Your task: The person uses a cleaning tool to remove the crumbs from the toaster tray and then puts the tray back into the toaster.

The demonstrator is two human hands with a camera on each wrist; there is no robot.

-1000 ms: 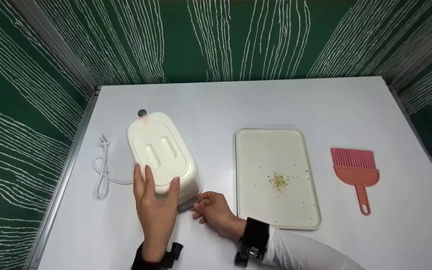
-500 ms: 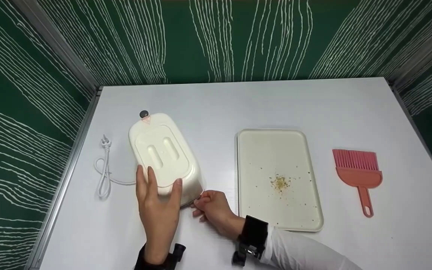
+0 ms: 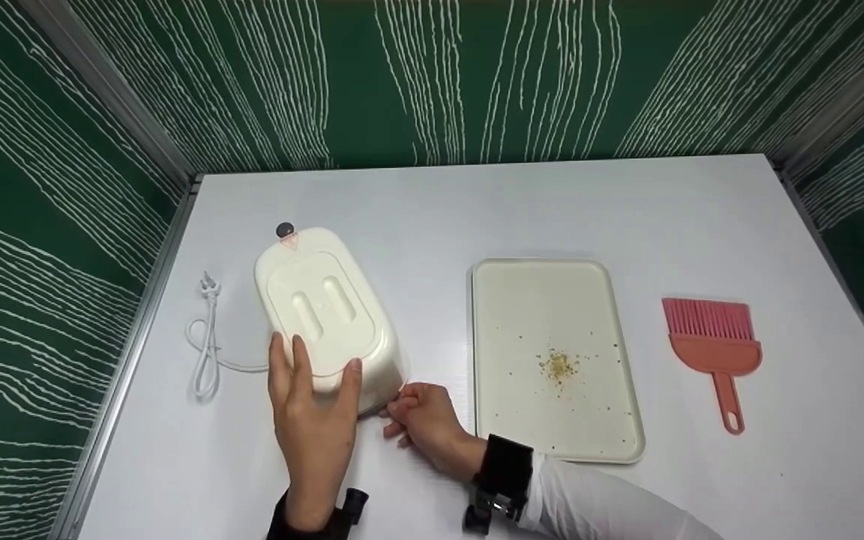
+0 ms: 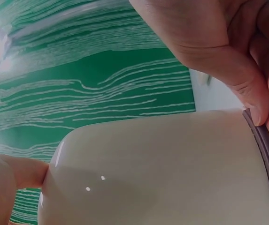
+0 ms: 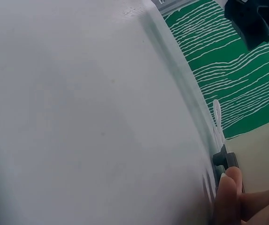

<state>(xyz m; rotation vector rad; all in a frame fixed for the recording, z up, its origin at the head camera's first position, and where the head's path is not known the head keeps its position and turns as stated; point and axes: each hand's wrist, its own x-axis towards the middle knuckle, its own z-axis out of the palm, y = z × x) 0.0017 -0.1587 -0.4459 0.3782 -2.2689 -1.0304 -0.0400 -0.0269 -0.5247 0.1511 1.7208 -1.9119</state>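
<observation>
A cream toaster [image 3: 327, 322] stands at a slant on the left of the table, its top showing two oblong recesses. My left hand [image 3: 316, 431] rests on its near end with fingers spread and mostly straight. At the bottom of that end, my right hand [image 3: 432, 427] pinches the dark edge of what looks like the crumb tray [image 4: 265, 150], between thumb and forefinger. Only a thin line of that edge shows from the head; the left wrist view shows it against the toaster's wall. In the right wrist view the fingertips [image 5: 233, 178] touch a dark part.
A cream rectangular tray [image 3: 529, 300] right of centre bears a small heap of yellowish crumbs [image 3: 558, 365] and scattered bits. Farther right lies a coral hand brush [image 3: 713, 352]. The toaster's white cord [image 3: 211, 330] with its plug lies looped at the left.
The dark ribbed crumb tray, which stuck out of the toaster's near end one second ago, has gone in under the toaster. Both hands stay in nearly the same place.
</observation>
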